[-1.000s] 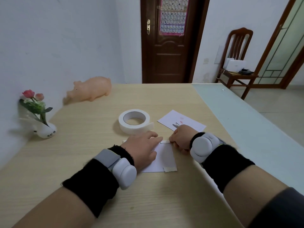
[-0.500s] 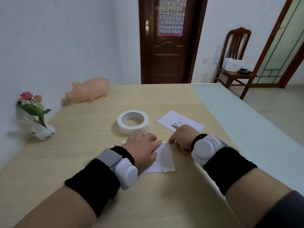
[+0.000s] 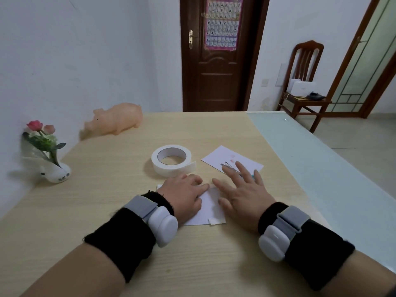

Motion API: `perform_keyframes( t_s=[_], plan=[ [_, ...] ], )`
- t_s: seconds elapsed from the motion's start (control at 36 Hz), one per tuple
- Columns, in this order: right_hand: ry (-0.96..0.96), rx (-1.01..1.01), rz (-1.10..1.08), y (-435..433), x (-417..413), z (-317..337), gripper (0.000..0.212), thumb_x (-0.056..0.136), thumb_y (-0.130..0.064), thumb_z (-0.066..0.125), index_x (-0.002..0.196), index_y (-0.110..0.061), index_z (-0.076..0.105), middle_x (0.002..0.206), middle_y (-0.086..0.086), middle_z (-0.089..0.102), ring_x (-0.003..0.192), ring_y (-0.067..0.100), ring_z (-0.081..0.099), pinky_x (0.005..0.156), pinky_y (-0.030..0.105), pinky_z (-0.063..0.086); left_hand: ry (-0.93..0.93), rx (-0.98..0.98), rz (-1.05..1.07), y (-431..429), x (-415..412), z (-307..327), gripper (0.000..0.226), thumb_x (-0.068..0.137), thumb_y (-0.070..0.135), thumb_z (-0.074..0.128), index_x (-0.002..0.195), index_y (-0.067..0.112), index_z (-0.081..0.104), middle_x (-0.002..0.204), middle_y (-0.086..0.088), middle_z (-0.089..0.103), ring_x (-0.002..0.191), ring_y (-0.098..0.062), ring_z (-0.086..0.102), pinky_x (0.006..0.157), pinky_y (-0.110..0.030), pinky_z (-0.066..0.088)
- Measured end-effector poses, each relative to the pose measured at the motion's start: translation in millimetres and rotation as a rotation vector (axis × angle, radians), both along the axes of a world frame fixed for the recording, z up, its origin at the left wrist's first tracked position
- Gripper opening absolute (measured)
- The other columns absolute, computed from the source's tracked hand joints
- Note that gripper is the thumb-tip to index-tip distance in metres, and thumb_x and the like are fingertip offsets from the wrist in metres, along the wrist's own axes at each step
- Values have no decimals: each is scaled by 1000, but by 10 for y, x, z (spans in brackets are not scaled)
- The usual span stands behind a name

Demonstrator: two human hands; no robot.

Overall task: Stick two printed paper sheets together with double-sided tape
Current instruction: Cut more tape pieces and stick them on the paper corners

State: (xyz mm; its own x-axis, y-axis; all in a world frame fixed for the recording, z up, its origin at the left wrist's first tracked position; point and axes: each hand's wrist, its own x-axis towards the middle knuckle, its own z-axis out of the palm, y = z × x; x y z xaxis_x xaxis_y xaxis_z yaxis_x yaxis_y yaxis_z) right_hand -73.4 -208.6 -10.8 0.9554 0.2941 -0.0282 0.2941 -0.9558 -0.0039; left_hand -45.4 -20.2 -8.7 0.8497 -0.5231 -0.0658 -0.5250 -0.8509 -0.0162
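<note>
The near sheet (image 3: pixel 211 209) lies flat on the table (image 3: pixel 102 189), centre and close to the person. Its near edge and right edge show; the rest is under the left hand (image 3: pixel 184 194). A duller band (image 3: pixel 216 207) runs along the right edge, ending in a small notch at the near corner. The left hand lies palm down on the sheet, fingers close together, with the index finger straight and pointing right along the far edge.

The right hand (image 3: pixel 244 191) is just right of the sheet, palm down, with fingers straight and spread. Its fingertips reach over the near edge of the far sheet (image 3: pixel 232 157); whether they touch it I cannot tell. That sheet sits askew, printed side up, apart from the near one.

The roll (image 3: pixel 171 160) lies flat just beyond the left hand, with a loose tail at its right side pointing toward the far sheet.

Bare wood stretches left to the vase (image 3: pixel 56 174) by the wall, far to the pig (image 3: pixel 116 120), and near the forearms. On the right, a pale green strip (image 3: pixel 310 168) borders the wood.
</note>
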Motion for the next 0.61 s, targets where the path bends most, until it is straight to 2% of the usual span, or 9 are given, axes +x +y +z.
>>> perform_keyframes(
  t_s=[0.06,0.28,0.39,0.44,0.5,0.56,0.61],
  plan=[
    [20,-13,5,21,-8,-8,86,64,-62,-9,146,-42,10,158,-7,-9,142,24,-23,114,56,-6,-7,3,1,1,2,-1,49,95,36,34,143,36,26,148,7,26,129,-22,28,105,-36,30],
    [49,-2,-13,13,8,-58,59,90,-57,16,147,-40,13,158,-5,-5,143,24,-22,114,54,-10,1,13,1,7,13,-16,49,95,35,33,143,36,25,149,7,26,129,-23,27,107,-38,27],
    [43,6,-5,9,16,-68,62,89,-59,12,147,-38,13,159,-4,-3,143,23,-20,114,51,-11,-12,13,0,11,9,-22,50,95,36,33,144,35,25,149,7,26,128,-23,28,107,-37,28],
    [24,18,9,15,11,-74,80,74,-63,-3,147,-37,15,158,-5,-1,143,23,-19,113,49,-11,-15,12,-3,10,9,-24,49,95,36,33,143,35,26,149,6,27,128,-23,28,107,-37,28],
    [28,22,8,16,11,-80,92,63,-63,-10,147,-36,16,158,-5,0,144,22,-18,114,47,-11,-10,8,-2,8,10,-22,49,95,36,33,143,34,26,149,6,26,129,-23,28,107,-37,27],
    [28,32,5,12,14,-84,90,66,-64,-9,147,-35,17,158,-5,1,144,22,-18,114,47,-11,-7,7,0,8,6,-24,49,95,35,33,143,33,27,149,6,26,129,-23,28,107,-37,27],
    [34,33,-5,9,16,-81,73,81,-62,4,147,-35,18,158,-5,2,144,22,-18,114,47,-10,-11,12,-2,8,4,-26,48,95,35,33,143,33,27,148,6,27,128,-23,28,107,-37,28]
  ],
)
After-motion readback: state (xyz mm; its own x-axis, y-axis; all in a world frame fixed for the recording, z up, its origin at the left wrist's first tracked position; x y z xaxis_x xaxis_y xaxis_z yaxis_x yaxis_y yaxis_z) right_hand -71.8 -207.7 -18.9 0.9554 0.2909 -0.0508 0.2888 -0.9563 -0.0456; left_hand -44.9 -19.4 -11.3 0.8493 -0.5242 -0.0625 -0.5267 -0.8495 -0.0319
